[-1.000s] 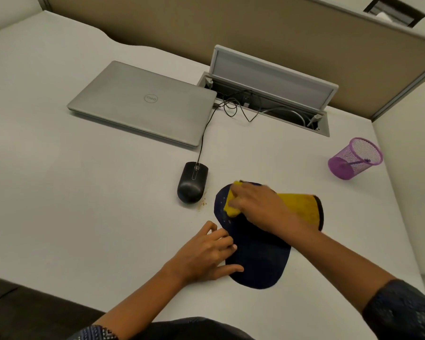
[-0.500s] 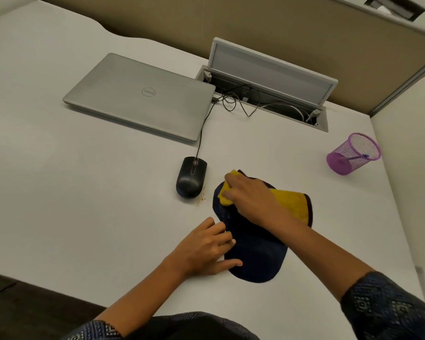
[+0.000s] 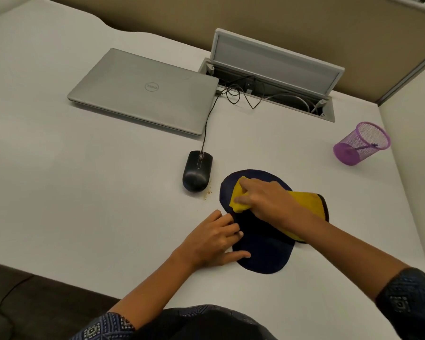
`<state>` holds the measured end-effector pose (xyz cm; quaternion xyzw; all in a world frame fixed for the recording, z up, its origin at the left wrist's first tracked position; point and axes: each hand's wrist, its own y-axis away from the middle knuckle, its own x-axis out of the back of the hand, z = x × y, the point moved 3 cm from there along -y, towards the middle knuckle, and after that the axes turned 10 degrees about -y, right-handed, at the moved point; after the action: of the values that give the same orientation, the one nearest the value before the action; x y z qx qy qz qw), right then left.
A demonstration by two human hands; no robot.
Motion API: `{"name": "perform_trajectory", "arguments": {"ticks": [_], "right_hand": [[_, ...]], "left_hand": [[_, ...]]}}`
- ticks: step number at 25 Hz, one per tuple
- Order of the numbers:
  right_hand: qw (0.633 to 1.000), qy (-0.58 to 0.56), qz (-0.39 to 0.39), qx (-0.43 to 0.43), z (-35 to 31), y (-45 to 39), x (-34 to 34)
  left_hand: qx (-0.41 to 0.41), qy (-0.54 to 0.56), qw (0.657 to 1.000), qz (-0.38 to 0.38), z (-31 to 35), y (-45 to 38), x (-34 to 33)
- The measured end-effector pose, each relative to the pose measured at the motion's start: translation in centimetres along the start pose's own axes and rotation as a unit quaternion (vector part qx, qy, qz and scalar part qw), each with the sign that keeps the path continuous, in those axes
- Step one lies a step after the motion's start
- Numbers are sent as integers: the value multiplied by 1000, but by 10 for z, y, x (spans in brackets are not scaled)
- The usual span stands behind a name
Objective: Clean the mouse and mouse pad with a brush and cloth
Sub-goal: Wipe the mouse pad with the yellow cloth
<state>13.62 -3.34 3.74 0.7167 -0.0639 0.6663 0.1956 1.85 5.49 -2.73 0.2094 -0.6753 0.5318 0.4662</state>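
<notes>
The mouse pad [image 3: 260, 251] lies flat just right of the mouse [image 3: 196, 174]. The left hand [image 3: 212, 242] presses its near-left edge, fingers extended, likely pinning it, while the right hand [image 3: 265, 201] grips the bunched yellow cloth [image 3: 304, 202] on its far half for wiping.

The worktop [image 3: 84, 192] was a smooth, matt pale laminate. At twelve o'clock from the mouse [image 3: 196, 171], whose black plastic shell showed a soft sheen, lay a laptop [image 3: 145, 92] with a brushed, matt silver metal lid. The mouse pad [image 3: 263, 251] looked like dark navy fabric, matt and finely textured. On it sat a yellow cloth [image 3: 304, 200], soft and fuzzy. At two o'clock stood a purple wire-mesh cup [image 3: 361, 143].
</notes>
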Motion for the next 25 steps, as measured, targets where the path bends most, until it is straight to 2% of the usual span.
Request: {"name": "perform_trajectory", "arguments": {"ticks": [2,3,7,8,11,12,16,20,21,24,25], "right_hand": [[995,-8,37,-88,12,-21,7],[995,0,36,-94,10,-25,4],[999,-15,-23,39,-7,9,-9],[999,-19,-24,32,-3,8,-6],[993,-41,44,-98,12,-25,4],[993,-41,42,-104,9,-28,1],[998,-65,0,28,-6,5,-16],[985,-88,77,-125,7,-24,1],[986,-89,72,-120,3,-26,0],[997,-74,-5,5,-13,6,-18],[998,-65,-13,7,-9,13,-18]], "left_hand": [[3,3,1000,2,0,0,1],[6,2,1000,5,0,1,3],[-14,-1,1000,10,3,1,2],[-22,3,1000,11,5,1,2],[-30,19,999,6,6,0,1],[-32,20,999,5,8,0,1],[-52,27,998,6,9,1,0],[-30,47,998,1,8,-1,3],[-25,53,998,-2,7,0,4],[-16,68,998,-8,7,0,4],[-13,65,998,-8,6,0,4]]}}
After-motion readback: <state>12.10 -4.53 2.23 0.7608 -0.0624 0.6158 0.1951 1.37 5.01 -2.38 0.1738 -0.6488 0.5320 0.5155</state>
